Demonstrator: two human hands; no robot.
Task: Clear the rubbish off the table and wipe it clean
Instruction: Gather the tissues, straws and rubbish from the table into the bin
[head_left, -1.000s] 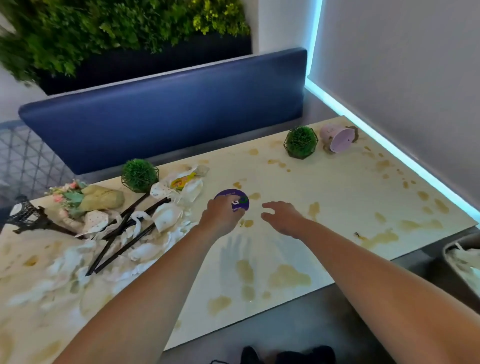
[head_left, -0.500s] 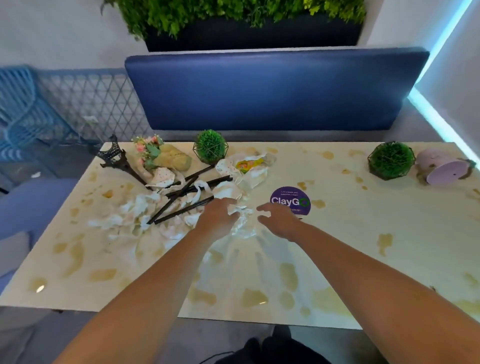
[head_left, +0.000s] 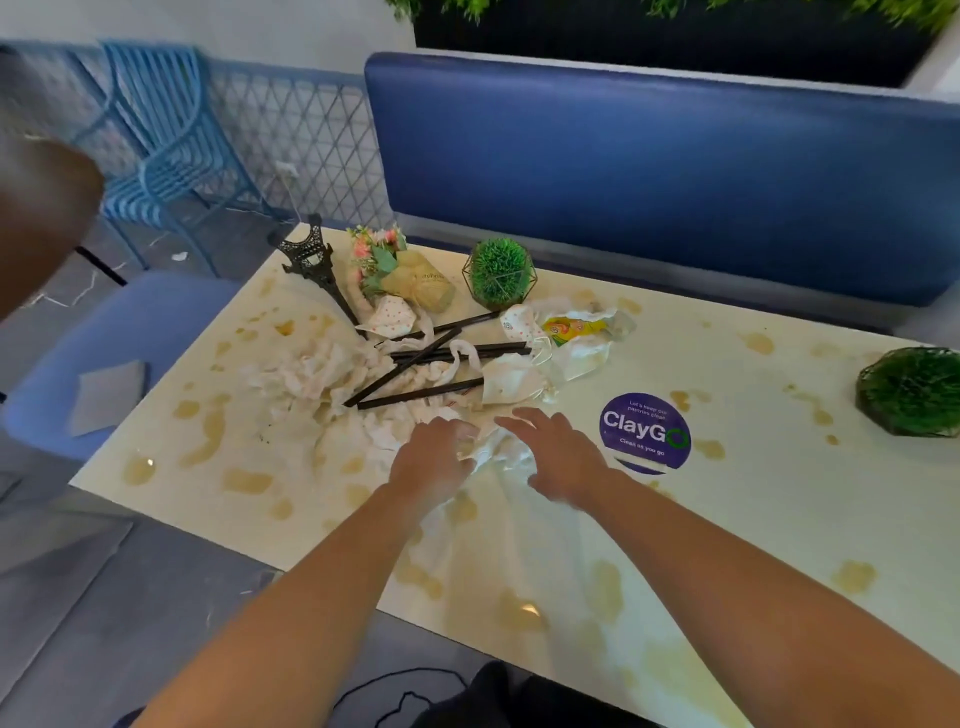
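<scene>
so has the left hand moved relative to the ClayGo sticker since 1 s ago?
Yes. The left hand was on the ClayGo sticker; now it is well left of it, at the crumpled tissues.

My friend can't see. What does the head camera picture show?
Two bare hands, left hand and right hand, gather crumpled white paper napkins on a cream table with brown spills. Behind lie black plastic straws, wrappers and a round purple sticker.
</scene>
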